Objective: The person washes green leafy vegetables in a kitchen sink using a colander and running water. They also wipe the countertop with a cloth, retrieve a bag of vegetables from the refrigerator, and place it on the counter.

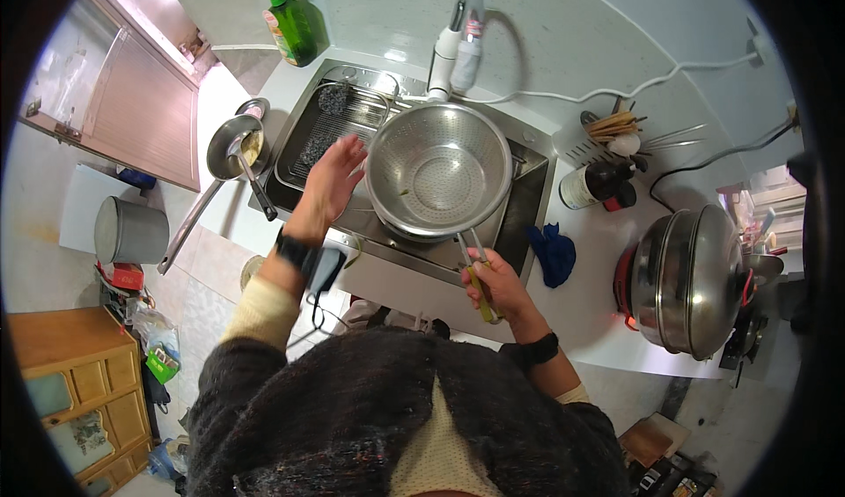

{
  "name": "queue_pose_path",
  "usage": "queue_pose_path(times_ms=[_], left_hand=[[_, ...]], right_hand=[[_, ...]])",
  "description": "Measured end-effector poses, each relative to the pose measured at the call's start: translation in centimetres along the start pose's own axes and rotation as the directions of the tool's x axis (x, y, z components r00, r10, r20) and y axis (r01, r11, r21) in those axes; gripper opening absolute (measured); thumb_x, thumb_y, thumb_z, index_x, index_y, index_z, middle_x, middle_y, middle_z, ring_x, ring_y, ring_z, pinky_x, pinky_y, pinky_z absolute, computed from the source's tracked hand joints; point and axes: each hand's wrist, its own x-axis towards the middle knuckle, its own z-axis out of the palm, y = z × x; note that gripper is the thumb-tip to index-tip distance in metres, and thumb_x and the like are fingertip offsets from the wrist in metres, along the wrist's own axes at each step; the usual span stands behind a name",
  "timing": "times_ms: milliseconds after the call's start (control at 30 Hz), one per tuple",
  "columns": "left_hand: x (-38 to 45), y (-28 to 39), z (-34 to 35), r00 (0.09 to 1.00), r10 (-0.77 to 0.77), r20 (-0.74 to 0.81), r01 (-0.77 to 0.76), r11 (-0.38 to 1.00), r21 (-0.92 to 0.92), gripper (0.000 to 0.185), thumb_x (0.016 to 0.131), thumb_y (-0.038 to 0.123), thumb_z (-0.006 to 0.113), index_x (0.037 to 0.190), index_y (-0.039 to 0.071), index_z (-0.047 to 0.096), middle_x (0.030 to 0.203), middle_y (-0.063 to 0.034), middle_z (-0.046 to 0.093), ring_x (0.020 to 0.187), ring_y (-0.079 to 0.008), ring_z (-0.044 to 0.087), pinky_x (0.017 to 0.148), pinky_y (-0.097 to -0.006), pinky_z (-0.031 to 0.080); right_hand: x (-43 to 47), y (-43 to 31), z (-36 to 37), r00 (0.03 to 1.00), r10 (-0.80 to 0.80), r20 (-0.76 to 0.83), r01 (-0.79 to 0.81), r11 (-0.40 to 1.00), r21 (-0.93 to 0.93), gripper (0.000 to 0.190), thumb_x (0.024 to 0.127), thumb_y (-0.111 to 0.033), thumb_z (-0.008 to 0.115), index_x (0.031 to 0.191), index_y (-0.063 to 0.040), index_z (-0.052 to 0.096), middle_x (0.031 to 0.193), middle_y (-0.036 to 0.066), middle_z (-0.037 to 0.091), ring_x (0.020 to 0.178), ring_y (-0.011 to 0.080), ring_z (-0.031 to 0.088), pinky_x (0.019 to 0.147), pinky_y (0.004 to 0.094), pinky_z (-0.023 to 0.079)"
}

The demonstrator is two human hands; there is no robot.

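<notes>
A perforated stainless steel colander point(441, 173) sits over the sink point(525, 233), below the faucet point(449, 54). Only a small green scrap lies inside it. My right hand point(488, 282) grips a metal tool with yellow-green handles point(485, 299). Its two metal arms reach the colander's near rim; whether they clamp it I cannot tell. My left hand point(335, 177), slightly blurred, is raised beside the colander's left rim with nothing in it. A wire-mesh drain basket point(290, 160) with dark scouring pads point(335, 99) stands in the sink's left part.
Left of the sink, a saucepan point(214, 157) holds a ladle, its handle jutting past the counter. A green soap bottle point(290, 28) stands behind. On the right are a blue cloth point(552, 253), a dark pump bottle point(587, 183), a utensil holder point(574, 140) and a large steel steamer point(693, 282) on a glowing cooker.
</notes>
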Motion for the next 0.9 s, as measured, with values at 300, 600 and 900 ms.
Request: queue_pose_path(times_ms=[300,600,900], left_hand=[[17.7,-3.7,4.0,0.954,-0.287,-0.087,0.289,0.957,0.016,0.075,0.092,0.048,0.034,0.141,0.001,0.001,0.148,-0.0174,0.006,0.136,-0.032,0.013,0.11,-0.0458,0.012],[23.5,-2.6,5.8,0.952,-0.212,-0.22,0.18,0.971,-0.156,0.06,0.092,0.043,0.04,0.125,-0.007,0.031,0.117,-0.0239,0.044,0.11,-0.0352,0.045,0.094,-0.0473,0.037],[26.6,-1.5,5.8,0.944,-0.141,-0.297,0.238,0.916,0.324,0.046,0.091,0.037,0.04,0.114,-0.003,0.039,0.099,-0.0161,0.043,0.081,-0.0291,0.044,0.074,-0.0493,0.041]], right_hand=[[-0.9,0.0,-4.5,0.987,-0.057,-0.147,0.055,0.998,-0.016,0.032,0.092,-0.016,0.044,0.122,-0.007,0.039,0.079,0.007,0.057,0.053,0.0105,0.05,0.045,0.0258,0.045],[-1.4,0.9,-5.0,0.983,-0.061,-0.172,0.073,0.996,0.059,0.028,0.093,-0.018,0.045,0.119,-0.007,0.041,0.076,0.007,0.057,0.052,0.01,0.051,0.044,0.0234,0.044],[-2.3,1.8,-5.1,0.982,-0.069,-0.177,0.08,0.995,0.055,0.026,0.093,-0.018,0.045,0.117,-0.008,0.044,0.076,0.007,0.057,0.051,0.0099,0.052,0.044,0.0229,0.044]])
